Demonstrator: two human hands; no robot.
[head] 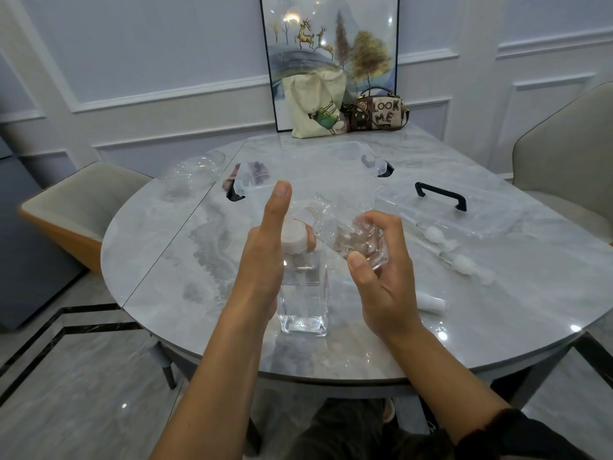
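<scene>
A clear square bottle with a white screw cap stands upright near the front of the marble table. My left hand is against its upper part, thumb pointing up, fingertips showing behind the cap. My right hand grips a small clear plastic bottle, tilted with its open threaded neck toward the upper left, just above and right of the white cap. The two bottles are close; I cannot tell if they touch.
A clear storage box with dark clips stands behind, its lid with a dark handle to the right. Two clear pump parts, a white tube, clear containers, a tote bag, a handbag and two chairs surround.
</scene>
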